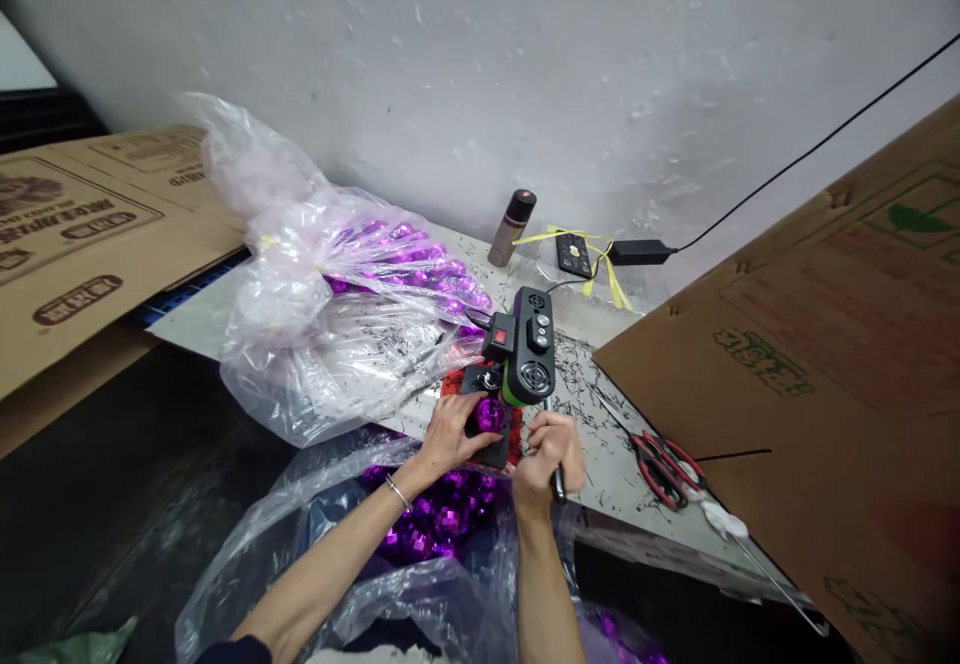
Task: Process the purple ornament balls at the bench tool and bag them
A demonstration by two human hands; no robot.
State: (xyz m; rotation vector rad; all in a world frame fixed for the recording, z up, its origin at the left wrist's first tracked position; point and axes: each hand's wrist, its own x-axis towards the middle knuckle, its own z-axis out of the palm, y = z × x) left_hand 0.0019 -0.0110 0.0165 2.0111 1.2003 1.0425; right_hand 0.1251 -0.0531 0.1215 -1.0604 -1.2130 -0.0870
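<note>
My left hand (450,434) holds a shiny purple ball (491,414) under the head of a small black and green machine (525,349) on the table. My right hand (549,459) is closed around a dark handle (557,484) at the machine's front right. A red pad (454,381) lies under the machine's base. Below my arms a clear plastic bag (420,584) holds several more purple faceted balls (435,524).
A big clear bag of purple pieces (322,304) lies left on the table. Red-handled scissors (664,464) lie at the right. A spray can (514,226), a remote (574,254) and a power adapter (637,252) sit by the wall. Cardboard sheets (825,364) flank both sides.
</note>
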